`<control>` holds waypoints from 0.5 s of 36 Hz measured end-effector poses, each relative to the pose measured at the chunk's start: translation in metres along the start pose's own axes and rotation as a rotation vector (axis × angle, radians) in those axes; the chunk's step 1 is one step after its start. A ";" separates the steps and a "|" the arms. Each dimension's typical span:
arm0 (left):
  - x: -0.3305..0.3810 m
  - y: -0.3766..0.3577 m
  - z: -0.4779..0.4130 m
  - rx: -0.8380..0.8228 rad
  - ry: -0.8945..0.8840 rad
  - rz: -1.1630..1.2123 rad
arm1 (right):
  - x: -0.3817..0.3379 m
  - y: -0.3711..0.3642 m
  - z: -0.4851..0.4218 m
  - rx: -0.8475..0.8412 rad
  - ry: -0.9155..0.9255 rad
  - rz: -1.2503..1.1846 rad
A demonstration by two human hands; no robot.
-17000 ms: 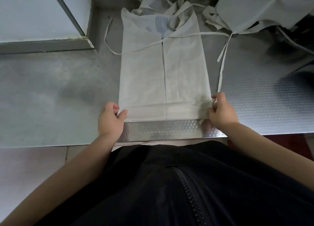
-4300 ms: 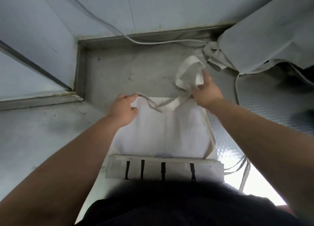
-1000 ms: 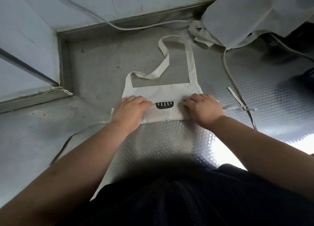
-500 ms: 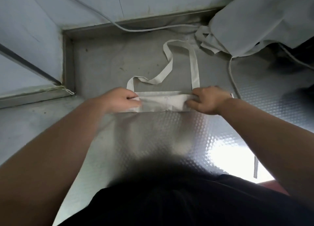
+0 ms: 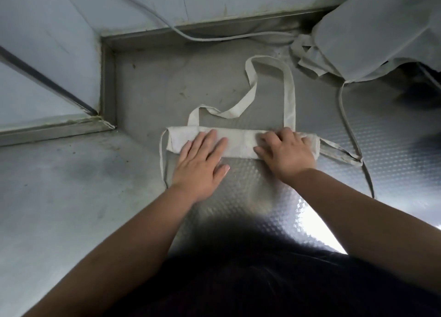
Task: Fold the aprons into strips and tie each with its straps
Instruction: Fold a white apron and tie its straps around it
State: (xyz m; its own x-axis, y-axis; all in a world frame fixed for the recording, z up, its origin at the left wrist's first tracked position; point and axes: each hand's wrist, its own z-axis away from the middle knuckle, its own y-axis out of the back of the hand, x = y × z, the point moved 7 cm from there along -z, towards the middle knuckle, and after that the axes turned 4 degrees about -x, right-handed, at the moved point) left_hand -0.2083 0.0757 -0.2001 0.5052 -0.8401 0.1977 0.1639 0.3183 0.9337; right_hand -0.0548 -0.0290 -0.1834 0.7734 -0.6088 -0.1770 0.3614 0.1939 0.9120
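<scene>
Landmark: the folded apron strip (image 5: 241,142) lies crosswise on the steel counter (image 5: 71,209); I place everything else relative to it.
Left hand (image 5: 201,164): flat on the strip's left half, fingers straight and released, pressing down and grasping nothing.
Right hand (image 5: 286,152): on the strip's right half, fingers bent with the tips pressing the cloth and the thumb along the near edge; I see no grasp.
Neck loop (image 5: 290,90): runs from the strip's far edge and lies slack beyond it, with one side twisted.
Left waist strap (image 5: 162,159): leaves the strip's left end and trails toward me.
Right waist straps (image 5: 341,153): leave the strip's right end in a flattened tangle.
Unfolded aprons (image 5: 372,30): heaped beyond and to the right of the strip, one thin strap (image 5: 343,116) hanging down near the right-end tangle.
Risk 1: I judge the strip may spring open if either palm lifts before a strap goes round it, since the folds are held by pressure alone.
Risk 2: the heap's strap could be taken for the strip's own, because the two lie close together.
Risk 3: the twisted neck loop may bunch into the knot.
Containers: I see none; the strip rests on bare metal.
</scene>
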 end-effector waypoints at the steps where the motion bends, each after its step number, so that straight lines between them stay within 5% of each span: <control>1: -0.006 -0.003 0.003 -0.018 0.046 0.000 | 0.003 -0.001 0.000 0.009 -0.015 -0.021; 9: -0.077 0.011 0.021 -0.034 0.417 -0.041 | 0.002 0.002 -0.005 -0.069 -0.083 -0.085; 11: -0.080 0.025 0.028 0.111 0.413 -0.040 | 0.001 0.002 -0.005 -0.089 -0.085 -0.071; 15: -0.058 0.048 0.041 0.509 0.518 0.303 | -0.002 0.005 -0.008 -0.122 -0.086 -0.054; 18: -0.048 0.031 0.036 0.467 0.917 0.849 | -0.002 0.007 -0.009 -0.130 -0.089 -0.067</control>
State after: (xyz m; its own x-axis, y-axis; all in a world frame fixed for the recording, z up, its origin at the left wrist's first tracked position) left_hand -0.2581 0.1099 -0.1698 0.7190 0.1981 0.6662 -0.6939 0.2583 0.6721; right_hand -0.0493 -0.0199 -0.1802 0.6981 -0.6884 -0.1972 0.4797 0.2451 0.8425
